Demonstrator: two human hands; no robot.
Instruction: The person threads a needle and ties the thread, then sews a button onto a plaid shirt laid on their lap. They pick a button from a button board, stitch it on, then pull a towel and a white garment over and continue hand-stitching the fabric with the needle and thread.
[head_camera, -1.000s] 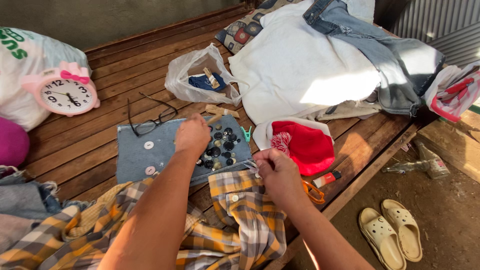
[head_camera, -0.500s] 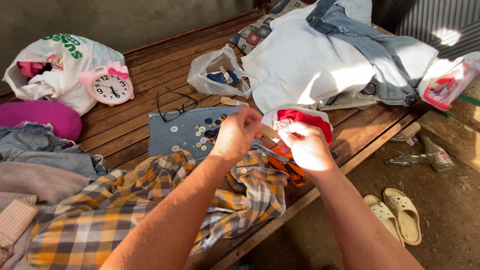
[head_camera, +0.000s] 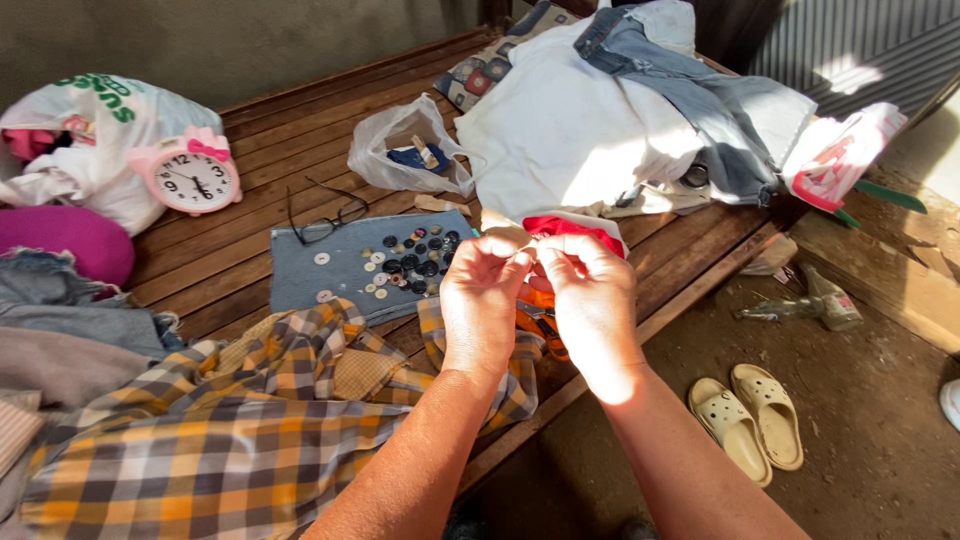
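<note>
Hands raised together above the plaid shirt (head_camera: 230, 440), fingertips meeting over its far edge. Left hand (head_camera: 482, 305) curled, thumb and forefinger pressed together as if pinching something tiny; too small to tell what. Right hand (head_camera: 590, 300) likewise curled, fingertips pinched tight against the left's, object between them not visible. Just beyond the shirt, denim patch (head_camera: 345, 265) lying flat on the wooden platform (head_camera: 260, 130), strewn with loose buttons (head_camera: 410, 262), dark and pale. Glasses (head_camera: 325, 222) at the patch's far left corner. Red cloth (head_camera: 570, 228) behind the hands, orange scissors (head_camera: 540, 325) partly hidden beneath them, beside the shirt. Pink clock (head_camera: 192, 175) well left of the patch, leaning on a white bag (head_camera: 90, 130). Clear plastic bag (head_camera: 405, 150) past the patch. Pale sandals (head_camera: 748, 420) on the dirt floor, right of the shirt.
</note>
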